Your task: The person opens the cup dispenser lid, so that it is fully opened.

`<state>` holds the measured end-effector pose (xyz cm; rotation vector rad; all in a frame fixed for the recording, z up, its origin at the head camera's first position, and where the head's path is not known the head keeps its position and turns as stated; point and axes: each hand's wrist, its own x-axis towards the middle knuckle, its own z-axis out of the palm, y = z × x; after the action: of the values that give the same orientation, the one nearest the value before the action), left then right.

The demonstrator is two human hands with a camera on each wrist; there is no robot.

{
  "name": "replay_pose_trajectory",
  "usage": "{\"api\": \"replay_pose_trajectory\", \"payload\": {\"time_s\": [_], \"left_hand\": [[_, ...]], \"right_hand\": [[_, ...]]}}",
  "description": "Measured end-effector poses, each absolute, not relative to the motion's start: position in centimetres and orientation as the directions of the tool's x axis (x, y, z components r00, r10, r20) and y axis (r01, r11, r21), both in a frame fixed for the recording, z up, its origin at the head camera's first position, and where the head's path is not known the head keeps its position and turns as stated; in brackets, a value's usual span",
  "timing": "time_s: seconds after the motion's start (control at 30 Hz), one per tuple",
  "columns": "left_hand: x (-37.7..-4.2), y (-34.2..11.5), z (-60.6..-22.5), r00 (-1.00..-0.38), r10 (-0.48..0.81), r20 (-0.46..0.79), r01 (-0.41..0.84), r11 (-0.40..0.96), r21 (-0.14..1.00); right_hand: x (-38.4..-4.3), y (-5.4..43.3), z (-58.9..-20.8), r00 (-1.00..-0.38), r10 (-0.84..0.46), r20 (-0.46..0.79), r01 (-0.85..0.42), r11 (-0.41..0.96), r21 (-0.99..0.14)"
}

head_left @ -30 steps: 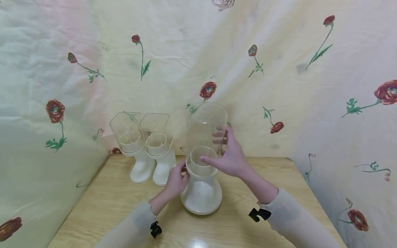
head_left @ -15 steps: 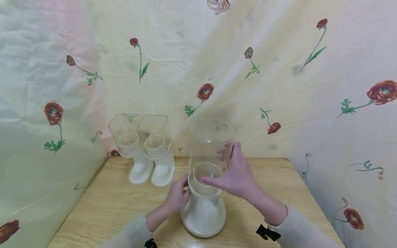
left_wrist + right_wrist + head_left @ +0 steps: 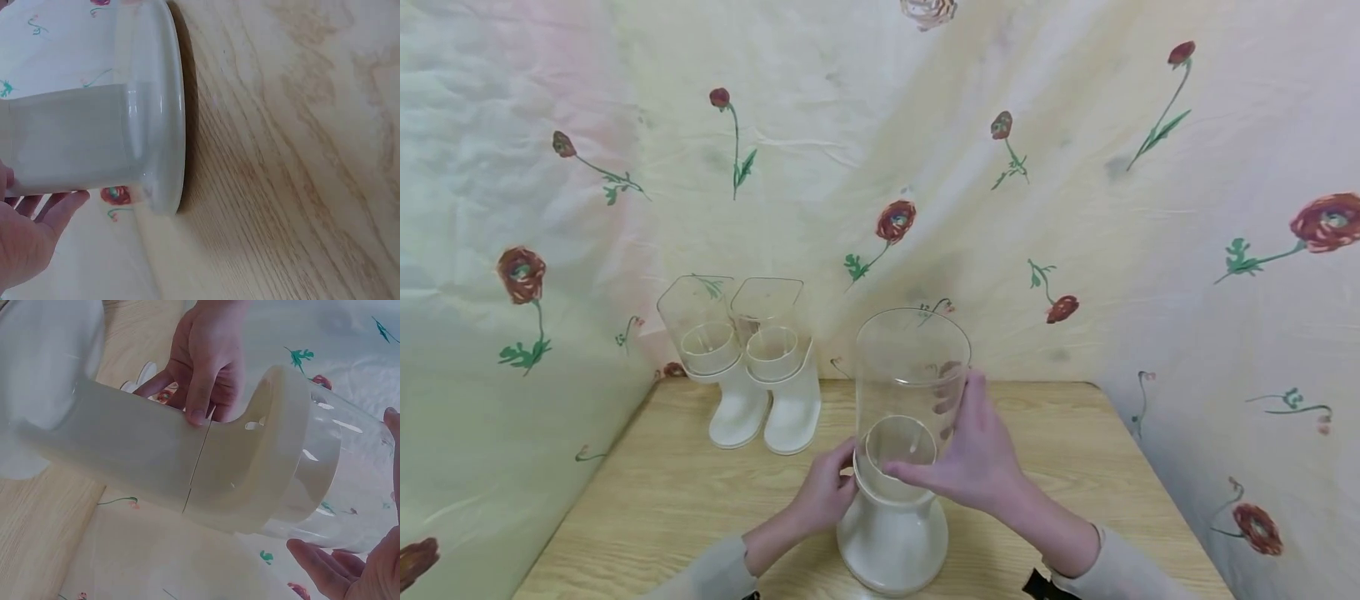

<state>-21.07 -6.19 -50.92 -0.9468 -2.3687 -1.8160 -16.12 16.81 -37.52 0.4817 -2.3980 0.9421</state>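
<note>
A tall clear cylinder (image 3: 883,358) stands upright in the collar of a white pedestal stand (image 3: 891,546) in front of me. A smaller round cup shows inside the cylinder's lower end. My left hand (image 3: 823,492) grips the stand's stem from the left, just below the collar. In the right wrist view its thumb presses near a thin seam in the stem (image 3: 137,450). My right hand (image 3: 988,458) holds the clear cylinder, thumb in front and fingers behind the wall. The stand's round base (image 3: 165,125) is right at the tabletop in the left wrist view.
Two similar white stands with square clear containers, a left one (image 3: 733,417) and a right one (image 3: 793,412), stand side by side at the back left of the wooden table (image 3: 662,500). A flower-print cloth (image 3: 820,125) hangs behind the table and along both sides.
The stand and its cylinder have come closer to me, lower in the head view, with both hands keeping their hold. The two stands at the back left have stayed put.
</note>
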Motion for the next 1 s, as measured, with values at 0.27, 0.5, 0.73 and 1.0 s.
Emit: {"api": "replay_pose_trajectory", "payload": {"time_s": [0.27, 0.5, 0.73, 1.0], "left_hand": [[-21.6, -6.7, -51.4, -0.810, 0.475, 0.344, 0.452, 0.132, 0.882], [-21.9, -6.7, -51.5, -0.830, 0.449, 0.332, 0.436, 0.148, 0.888], [-23.4, -7.6, -50.0, -0.816, 0.534, 0.221, 0.374, 0.196, 0.907], [-25.7, -8.1, -49.5, -0.747, 0.648, 0.151, 0.330, 0.163, 0.930]], "right_hand": [[-16.6, 17.2, -37.8, -0.787, -0.206, 0.582, -0.545, 0.674, -0.498], [-17.5, 17.8, -37.7, -0.786, -0.275, 0.554, -0.579, 0.640, -0.504], [-18.7, 18.9, -37.5, -0.770, -0.349, 0.534, -0.626, 0.574, -0.528], [-21.1, 20.0, -37.7, -0.719, -0.449, 0.531, -0.692, 0.393, -0.605]]}}
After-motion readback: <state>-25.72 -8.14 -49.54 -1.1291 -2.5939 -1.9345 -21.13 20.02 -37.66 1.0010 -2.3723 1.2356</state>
